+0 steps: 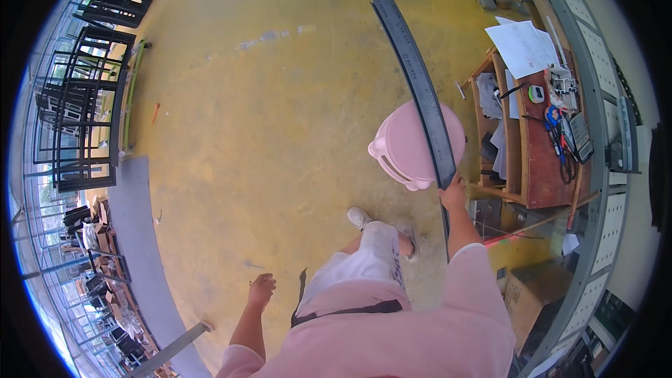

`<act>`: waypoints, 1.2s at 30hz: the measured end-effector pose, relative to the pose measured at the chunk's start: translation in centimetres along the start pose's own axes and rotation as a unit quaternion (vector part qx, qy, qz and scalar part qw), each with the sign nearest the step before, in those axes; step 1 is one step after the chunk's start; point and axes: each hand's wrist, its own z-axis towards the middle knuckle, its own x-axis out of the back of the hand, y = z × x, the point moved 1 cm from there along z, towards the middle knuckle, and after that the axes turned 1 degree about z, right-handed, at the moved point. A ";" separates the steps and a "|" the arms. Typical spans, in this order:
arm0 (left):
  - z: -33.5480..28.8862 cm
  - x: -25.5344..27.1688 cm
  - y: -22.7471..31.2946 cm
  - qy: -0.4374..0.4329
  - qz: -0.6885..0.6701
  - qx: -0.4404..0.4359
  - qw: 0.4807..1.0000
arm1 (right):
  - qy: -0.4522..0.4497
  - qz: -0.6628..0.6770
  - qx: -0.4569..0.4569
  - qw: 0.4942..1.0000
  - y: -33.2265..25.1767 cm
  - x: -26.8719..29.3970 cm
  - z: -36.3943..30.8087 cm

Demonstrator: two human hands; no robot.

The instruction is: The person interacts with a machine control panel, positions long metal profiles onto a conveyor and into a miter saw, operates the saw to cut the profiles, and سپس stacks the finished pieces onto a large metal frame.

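Observation:
My right hand (453, 193) is wrapped round the near part of a long dark grey metal profile (413, 70). The profile reaches away from me across the floor view, its far end up and to the left; a thin part of it runs down past my wrist. Behind it shows a round pink plastic stool (402, 136), partly covered by the bar; I cannot tell whether they touch. My left hand (262, 290) hangs low at my left side, fingers curled in. A tiny tip shows at its fingers, too small to name.
At right stands a wooden workbench (535, 175) with papers (525, 49), a tape measure (536, 94) and several hand tools. Below it is a cardboard box (535, 297). Black metal frames (84, 119) stand at far left, and a grey post (171, 346) rises at lower left.

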 end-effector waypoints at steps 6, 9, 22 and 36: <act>5.1 1.0 4.8 -0.071 0.105 -0.063 0.990 | 0.039 -0.081 -0.064 0.994 -7.0 1.0 0.8; 6.6 0.2 8.5 -0.105 0.144 -0.113 0.978 | 0.043 -0.087 -0.099 0.990 -7.9 1.1 2.1; 10.0 1.9 15.9 -0.108 0.088 -0.083 0.987 | 0.038 -0.009 0.006 0.999 -11.5 4.8 -3.0; 37.1 16.3 7.1 -0.023 -0.037 -0.005 0.999 | -0.153 0.055 0.147 0.976 -50.7 2.4 -3.2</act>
